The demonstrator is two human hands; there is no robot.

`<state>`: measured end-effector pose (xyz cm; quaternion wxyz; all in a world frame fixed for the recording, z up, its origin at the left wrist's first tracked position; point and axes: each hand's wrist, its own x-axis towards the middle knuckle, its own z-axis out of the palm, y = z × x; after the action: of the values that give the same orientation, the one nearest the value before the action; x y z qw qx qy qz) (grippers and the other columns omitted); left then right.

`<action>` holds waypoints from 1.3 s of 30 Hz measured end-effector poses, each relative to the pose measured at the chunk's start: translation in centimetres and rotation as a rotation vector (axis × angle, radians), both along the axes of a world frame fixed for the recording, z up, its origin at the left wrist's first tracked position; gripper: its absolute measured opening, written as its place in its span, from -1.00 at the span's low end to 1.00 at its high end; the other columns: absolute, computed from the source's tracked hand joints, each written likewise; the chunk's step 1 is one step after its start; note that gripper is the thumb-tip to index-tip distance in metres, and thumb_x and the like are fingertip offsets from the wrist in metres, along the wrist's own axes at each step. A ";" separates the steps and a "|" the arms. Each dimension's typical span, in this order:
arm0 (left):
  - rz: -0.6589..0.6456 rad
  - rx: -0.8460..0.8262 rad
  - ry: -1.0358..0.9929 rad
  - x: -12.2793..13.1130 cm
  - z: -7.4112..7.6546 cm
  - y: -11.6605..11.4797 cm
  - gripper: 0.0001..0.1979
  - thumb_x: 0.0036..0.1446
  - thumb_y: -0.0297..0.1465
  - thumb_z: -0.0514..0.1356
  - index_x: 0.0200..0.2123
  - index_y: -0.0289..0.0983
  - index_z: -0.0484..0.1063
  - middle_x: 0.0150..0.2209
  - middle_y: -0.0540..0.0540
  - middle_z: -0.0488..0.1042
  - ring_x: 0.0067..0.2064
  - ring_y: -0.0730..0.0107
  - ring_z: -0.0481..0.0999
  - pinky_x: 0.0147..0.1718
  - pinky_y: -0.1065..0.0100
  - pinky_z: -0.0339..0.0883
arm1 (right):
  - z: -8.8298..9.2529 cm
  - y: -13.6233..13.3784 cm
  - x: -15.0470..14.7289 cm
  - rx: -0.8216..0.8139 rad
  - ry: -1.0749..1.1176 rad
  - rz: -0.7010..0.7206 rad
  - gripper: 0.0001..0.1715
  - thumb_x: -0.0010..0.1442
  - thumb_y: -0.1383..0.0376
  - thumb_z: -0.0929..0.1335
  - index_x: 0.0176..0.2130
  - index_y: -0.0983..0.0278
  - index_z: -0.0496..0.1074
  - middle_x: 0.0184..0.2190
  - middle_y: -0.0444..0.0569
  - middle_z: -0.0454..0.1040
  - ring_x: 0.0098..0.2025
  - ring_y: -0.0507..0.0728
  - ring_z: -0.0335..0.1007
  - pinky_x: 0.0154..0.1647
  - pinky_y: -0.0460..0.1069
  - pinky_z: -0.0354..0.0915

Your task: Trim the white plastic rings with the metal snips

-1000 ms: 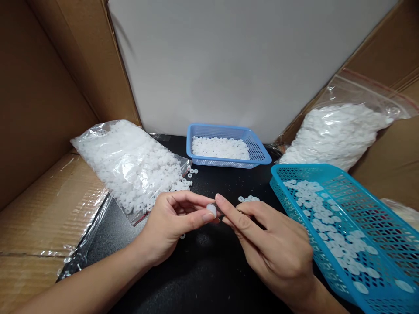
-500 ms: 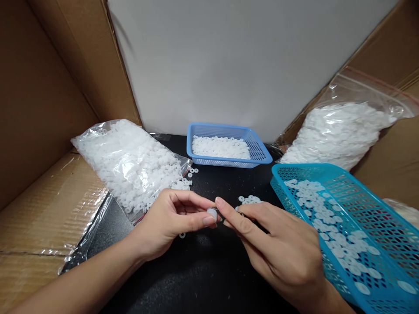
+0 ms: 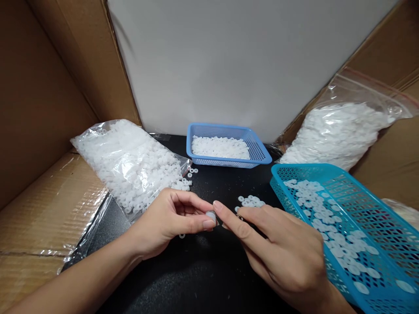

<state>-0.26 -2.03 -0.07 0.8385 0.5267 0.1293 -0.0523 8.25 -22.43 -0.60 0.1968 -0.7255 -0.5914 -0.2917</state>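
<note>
My left hand (image 3: 170, 222) pinches a small white plastic piece (image 3: 211, 215) between thumb and forefinger, just above the black table (image 3: 196, 279). My right hand (image 3: 278, 248) meets it from the right, forefinger and thumb closed at the same piece; what else it holds is hidden. A small heap of white rings (image 3: 250, 201) lies on the table just behind my right hand. One loose ring (image 3: 182, 236) sits under my left hand.
A clear bag of white rings (image 3: 127, 165) lies at left, spilling a few by its mouth. A blue basket of rings (image 3: 225, 146) stands at the back. A teal basket of flat white discs (image 3: 343, 231) is at right, a bag of discs (image 3: 340, 131) behind it. Cardboard walls surround.
Both hands drifted slightly toward me and down, still joined at the small white piece. More of the ring heap behind my right hand shows now.
</note>
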 end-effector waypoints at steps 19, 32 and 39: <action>-0.013 0.191 -0.224 -0.1 -0.8 -0.2 -0.81 0.01 -0.53 0.48 -0.29 -0.14 0.74 -0.27 -0.05 0.63 -0.31 0.52 0.59 -0.37 0.58 0.44 | -1.4 1.6 1.4 0.167 0.738 -0.266 -0.69 0.40 0.16 0.31 -0.35 0.21 0.46 -0.58 -0.19 0.43 -0.58 0.04 0.34 -0.55 -0.08 0.23; 0.141 0.336 -0.358 0.2 -1.3 -0.4 -0.83 -0.01 -0.50 0.50 -0.33 -0.13 0.73 -0.29 -0.06 0.60 -0.30 0.47 0.57 -0.29 0.47 0.47 | -0.7 2.3 0.2 0.314 1.367 0.001 -0.60 0.16 -0.01 0.50 -0.40 0.25 0.49 -0.52 -0.15 0.45 -0.54 0.00 0.25 -0.55 -0.11 0.18; 0.180 0.624 -0.440 -0.2 -1.8 -1.2 -0.91 0.06 -0.47 0.45 -0.33 -0.16 0.73 -0.29 -0.05 0.50 -0.24 0.44 0.55 -0.20 0.43 0.43 | -1.1 3.2 -0.5 0.333 1.432 0.047 -0.73 0.12 0.12 0.55 -0.36 0.27 0.59 -0.49 -0.19 0.37 -0.59 -0.07 0.01 -0.61 -0.10 0.02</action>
<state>-0.47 -3.22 -1.90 0.6470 0.7416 0.0019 0.1773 7.80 -19.19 -1.73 0.6486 -0.6860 -0.2811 0.1721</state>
